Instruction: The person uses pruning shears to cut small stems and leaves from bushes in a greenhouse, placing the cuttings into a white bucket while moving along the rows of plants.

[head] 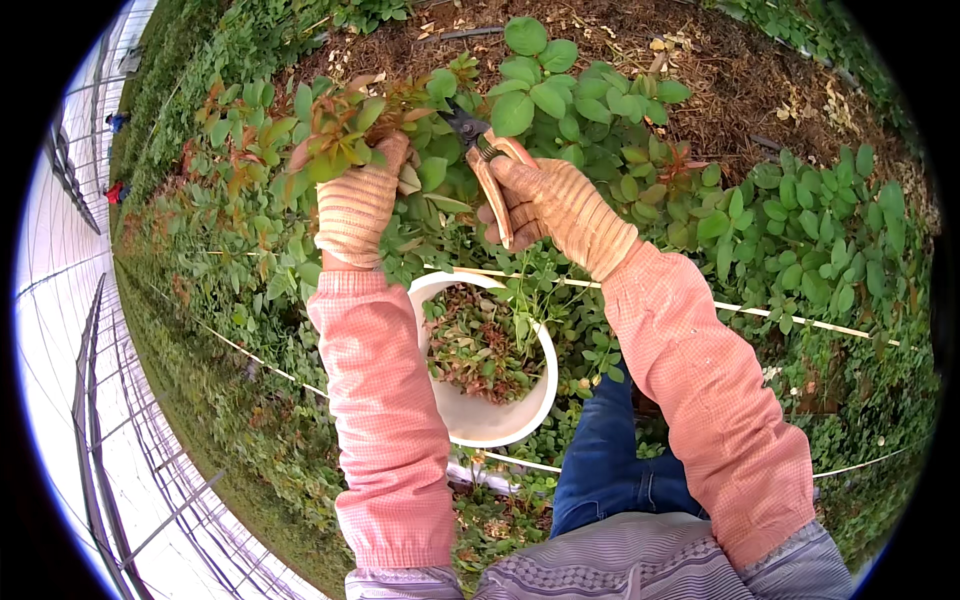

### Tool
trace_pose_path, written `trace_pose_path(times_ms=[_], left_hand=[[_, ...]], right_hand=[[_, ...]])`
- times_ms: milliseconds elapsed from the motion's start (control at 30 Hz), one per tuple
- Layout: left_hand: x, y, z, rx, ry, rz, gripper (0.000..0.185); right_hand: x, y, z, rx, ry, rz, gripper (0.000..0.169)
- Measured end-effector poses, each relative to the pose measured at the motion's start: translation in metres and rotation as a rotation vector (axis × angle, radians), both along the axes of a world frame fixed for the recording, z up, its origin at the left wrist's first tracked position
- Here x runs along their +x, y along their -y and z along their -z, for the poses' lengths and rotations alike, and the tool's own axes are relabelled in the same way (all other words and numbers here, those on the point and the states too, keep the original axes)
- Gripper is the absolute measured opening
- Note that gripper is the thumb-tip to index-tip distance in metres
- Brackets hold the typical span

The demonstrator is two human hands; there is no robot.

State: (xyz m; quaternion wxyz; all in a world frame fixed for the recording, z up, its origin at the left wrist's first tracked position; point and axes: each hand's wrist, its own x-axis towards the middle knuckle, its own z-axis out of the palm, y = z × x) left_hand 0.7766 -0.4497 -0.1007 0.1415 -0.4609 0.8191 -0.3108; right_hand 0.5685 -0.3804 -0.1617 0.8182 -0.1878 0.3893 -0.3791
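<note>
Striped work gloves cover both hands. My left hand [361, 196] is closed around leafy stems of a rose bush, beside reddish young leaves [337, 127]; its fingertips are partly hidden by foliage. In my right hand [551, 196] is a pair of pruning shears [491, 161] with light orange handles and a dark head. The blades point up and left into the green leaves, where their tips are partly covered. Below and between my forearms stands a round white bucket [551, 375] holding cut leaves and reddish shoots [480, 345].
Pale strings or strips [795, 318] run across the plants on both sides of the bucket. Brown mulch [735, 97] covers the ground beyond the bush. Dense leafy plants [817, 240] grow at the right. Two distant people [116, 193] are at the far left, near the greenhouse frame [94, 390].
</note>
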Motion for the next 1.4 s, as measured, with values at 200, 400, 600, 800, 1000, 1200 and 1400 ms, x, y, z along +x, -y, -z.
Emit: trace_pose_path(times_ms=[200, 400, 600, 800, 1000, 1200, 1400], left_hand=[[0.037, 0.077, 0.024, 0.392, -0.333, 0.161, 0.022], [-0.01, 0.059, 0.024, 0.564, -0.59, -0.319, 0.025], [0.019, -0.046, 0.004, 0.247, -0.718, -0.101, 0.029], [0.043, -0.113, -0.049, 0.313, -2.171, -0.53, 0.047], [0.069, -0.053, -0.06, 0.348, -1.827, -0.421, 0.036], [0.068, -0.011, -0.051, 0.267, -1.585, -0.197, 0.032], [0.057, -0.023, -0.035, 0.027, -1.441, -0.09, 0.035]], right_hand=[[0.026, 0.028, 0.005, 0.03, 0.057, -0.177, 0.05], [0.027, 0.037, 0.015, 0.058, -0.034, -0.118, 0.049], [0.015, -0.009, 0.013, -0.101, -0.119, -0.023, 0.049], [0.024, -0.027, -0.022, -0.2, 0.084, -0.055, 0.046], [0.069, 0.001, -0.014, -0.137, 0.105, -0.236, 0.044], [0.093, 0.02, -0.015, -0.005, 0.082, -0.225, 0.039], [0.097, 0.014, -0.008, -0.045, -0.023, -0.132, 0.033]])
